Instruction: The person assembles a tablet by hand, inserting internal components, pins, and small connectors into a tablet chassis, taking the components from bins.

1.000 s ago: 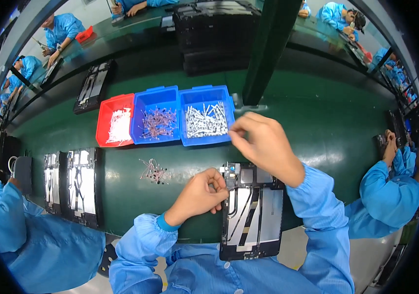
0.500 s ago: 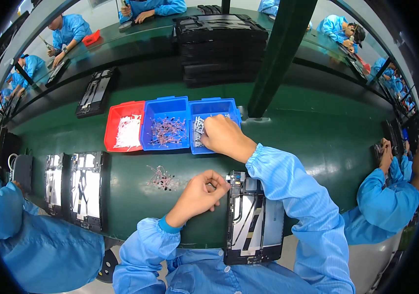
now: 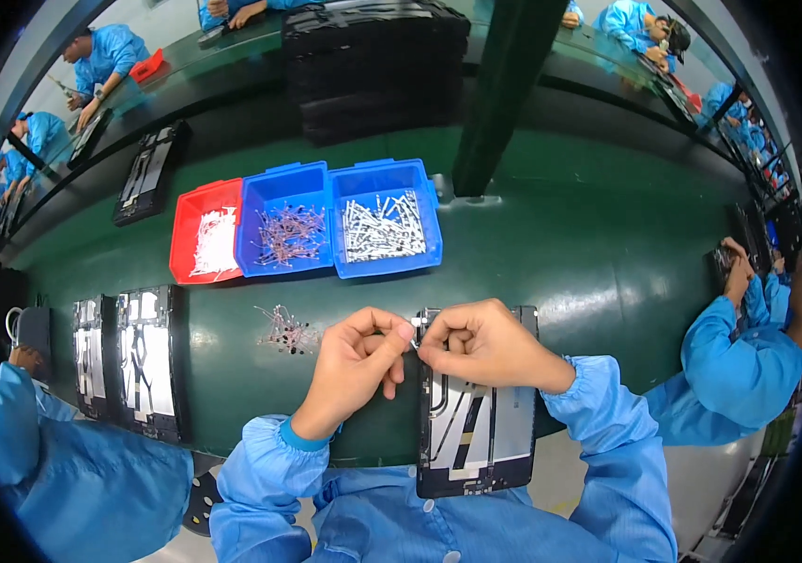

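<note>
Head view, white piece, at right fingertips

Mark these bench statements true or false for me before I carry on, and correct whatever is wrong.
1. The left hand and right hand are close together. True.
2. The red bin is the leftmost of the three bins. True.
3. The red bin holds dark parts. False: its parts are white.
4. The right hand is inside a bin. False: it is over the upper end of the open device.
5. A loose cluster of thin parts lies on the green bench, left of the left hand. True.
6. Both blue bins hold matching parts. False: the middle bin holds reddish, thin parts; the right bin, whitish sticks.
</note>
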Available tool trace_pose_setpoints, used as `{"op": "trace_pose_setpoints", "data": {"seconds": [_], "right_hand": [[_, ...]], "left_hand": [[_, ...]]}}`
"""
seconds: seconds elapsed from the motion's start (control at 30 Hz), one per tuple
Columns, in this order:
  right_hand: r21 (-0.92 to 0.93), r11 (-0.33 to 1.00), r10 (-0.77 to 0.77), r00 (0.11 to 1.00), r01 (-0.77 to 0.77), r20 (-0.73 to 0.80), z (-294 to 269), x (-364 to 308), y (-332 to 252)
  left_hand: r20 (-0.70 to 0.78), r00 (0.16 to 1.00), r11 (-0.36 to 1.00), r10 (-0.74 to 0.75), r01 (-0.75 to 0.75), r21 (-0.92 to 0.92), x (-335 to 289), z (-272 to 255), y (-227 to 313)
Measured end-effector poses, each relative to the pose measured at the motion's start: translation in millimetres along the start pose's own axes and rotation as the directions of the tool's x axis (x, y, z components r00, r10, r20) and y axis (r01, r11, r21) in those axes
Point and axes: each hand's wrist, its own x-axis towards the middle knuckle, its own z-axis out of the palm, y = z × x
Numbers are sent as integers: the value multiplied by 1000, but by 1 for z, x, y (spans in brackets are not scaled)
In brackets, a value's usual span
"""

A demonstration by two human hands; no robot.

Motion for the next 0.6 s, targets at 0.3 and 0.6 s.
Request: {"op": "trace_pose_setpoints", "data": {"seconds": [0.3,0.6], "right_hand": [[167,982,-60,986,85,-153,8,-5,21],[-87,972,-230,965,220,-124,4,-10,16]], "left_hand": [[20,1000,994,-22,24,-107,5,1,-11],[75,993,962,-91,107,-250,-2,7,-8]]}}
